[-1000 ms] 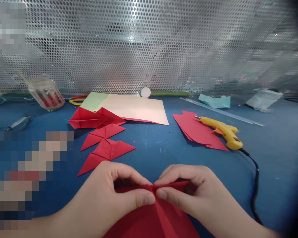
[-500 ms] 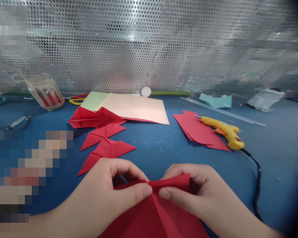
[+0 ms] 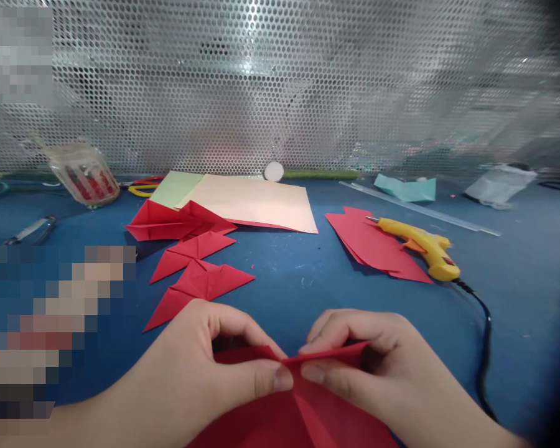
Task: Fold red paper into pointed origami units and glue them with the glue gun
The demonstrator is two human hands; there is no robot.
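Observation:
A red paper sheet, creased into folds, lies at the near edge of the blue table. My left hand pinches its top edge left of the centre, thumb in front and fingers curled behind. My right hand pinches the same edge just to the right. The two thumbs almost touch at the middle fold. Three folded red paper pieces lie in a row beyond my left hand.
Cream and green sheets lie at the back centre. A yellow glue gun rests on flat red sheets to the right, its black cable trailing toward me. A jar and scissors stand by the perforated metal wall.
The paper's top edge rose a little half a second ago and is now pressed flat again. Both hands stayed in place, pinching it.

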